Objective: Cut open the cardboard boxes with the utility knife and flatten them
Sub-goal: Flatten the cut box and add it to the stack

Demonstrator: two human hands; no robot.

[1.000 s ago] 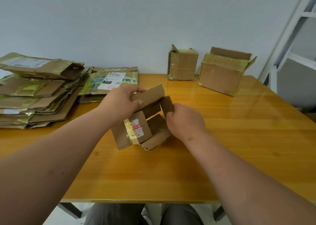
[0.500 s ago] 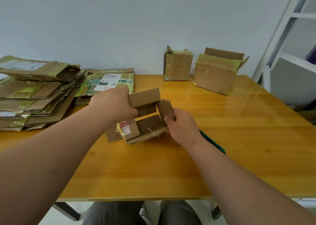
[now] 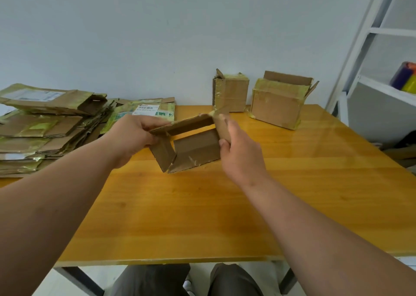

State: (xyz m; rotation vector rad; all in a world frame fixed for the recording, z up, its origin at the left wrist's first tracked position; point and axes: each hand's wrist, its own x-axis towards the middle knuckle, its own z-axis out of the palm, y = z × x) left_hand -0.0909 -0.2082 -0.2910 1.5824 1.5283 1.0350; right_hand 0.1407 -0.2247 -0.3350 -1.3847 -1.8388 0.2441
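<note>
A person is sitting at a shiny yellow wooden table [image 3: 202, 217] that is standing against a plain pale wall [image 3: 157, 36]. Light is shining off the table top on the right side.

Both hands are holding a small opened cardboard box [image 3: 195, 147] up over the middle of the table. The left hand [image 3: 132, 135] is gripping the box's left end, with its fingers curled round the top flap. The right hand [image 3: 238, 151] is gripping the right end, with the thumb pressing on the inside and the fingers going round the back. The box is open like a tube, and its bottom flaps are hanging down close to the table. I cannot tell if they are touching it.

On the left side of the table a big pile of flattened boxes [image 3: 45, 133] is lying. Many have yellow-green tape on them. Just beside that pile, nearer the wall, another flat box with a white label [image 3: 146, 112] is lying.

At the back of the table two taped boxes are standing near the wall. The smaller one [image 3: 230, 93] is upright with a torn flap sticking up. The bigger one [image 3: 279, 102] is sitting to its right, with its top flap open.

On the far right a white metal shelf [image 3: 382, 86] is standing, and something purple and yellow [image 3: 405, 79] is lying on it. The person's knees in dark trousers [image 3: 153, 280] are showing under the table edge.
</note>
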